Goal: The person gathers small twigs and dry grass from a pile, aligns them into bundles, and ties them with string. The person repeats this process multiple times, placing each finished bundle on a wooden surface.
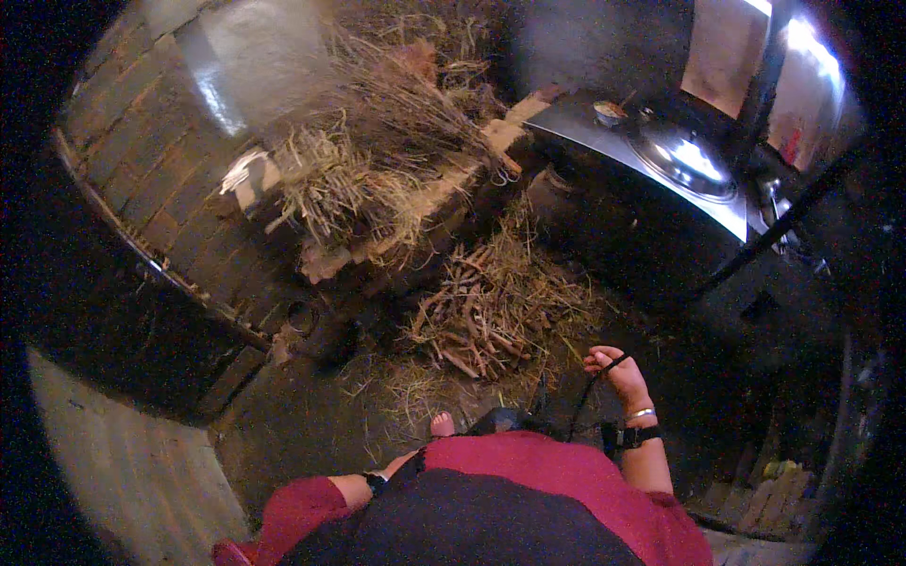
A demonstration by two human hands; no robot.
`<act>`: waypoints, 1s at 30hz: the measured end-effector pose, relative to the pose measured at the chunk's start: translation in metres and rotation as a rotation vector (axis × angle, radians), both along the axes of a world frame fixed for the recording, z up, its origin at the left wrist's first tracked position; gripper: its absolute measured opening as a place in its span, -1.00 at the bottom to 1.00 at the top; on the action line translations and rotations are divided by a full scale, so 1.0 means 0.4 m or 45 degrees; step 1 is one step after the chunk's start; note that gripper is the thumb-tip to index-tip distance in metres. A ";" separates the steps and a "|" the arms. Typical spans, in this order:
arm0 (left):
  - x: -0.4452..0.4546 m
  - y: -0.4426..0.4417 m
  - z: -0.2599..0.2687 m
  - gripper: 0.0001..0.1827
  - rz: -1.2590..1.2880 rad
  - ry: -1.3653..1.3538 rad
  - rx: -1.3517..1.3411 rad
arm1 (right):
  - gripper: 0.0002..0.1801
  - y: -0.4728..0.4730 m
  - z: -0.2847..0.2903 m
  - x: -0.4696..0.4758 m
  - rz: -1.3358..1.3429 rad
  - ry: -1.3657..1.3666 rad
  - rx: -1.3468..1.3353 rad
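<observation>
My right hand is raised to the right of my body, its fingers closed round a black cord that hangs down toward my waist. A bracelet and a black band circle that wrist. My left hand is hidden behind my torso; only the forearm with a dark band on the wrist shows. Just beyond my right hand a heap of sticks and straw lies on the dark floor. My bare foot shows below the heap.
A raised ledge holds a bundle of straw and thin brushwood. At the upper right is a stove counter with a shiny metal lid and a small bowl. A dark pole slants across the right side.
</observation>
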State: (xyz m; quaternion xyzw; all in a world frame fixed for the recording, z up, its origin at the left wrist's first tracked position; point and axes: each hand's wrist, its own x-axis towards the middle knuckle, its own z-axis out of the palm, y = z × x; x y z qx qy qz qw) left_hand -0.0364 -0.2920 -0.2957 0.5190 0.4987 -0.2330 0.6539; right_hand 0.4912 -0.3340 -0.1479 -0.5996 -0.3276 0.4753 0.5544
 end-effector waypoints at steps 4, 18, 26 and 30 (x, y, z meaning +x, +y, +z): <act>0.037 -0.022 -0.002 -0.73 0.014 -0.026 0.012 | -0.74 0.017 -0.006 -0.011 0.102 -0.024 -0.082; -0.118 -0.181 0.040 -0.71 0.250 0.097 -0.040 | -0.70 0.075 -0.020 -0.049 0.165 0.092 -0.077; -0.172 -0.232 0.051 -0.69 0.311 0.134 -0.091 | -0.69 0.117 -0.009 -0.031 0.195 0.120 0.065; -0.152 -0.193 0.050 -0.68 0.265 0.110 -0.088 | -0.68 0.136 -0.027 -0.035 0.230 0.086 0.098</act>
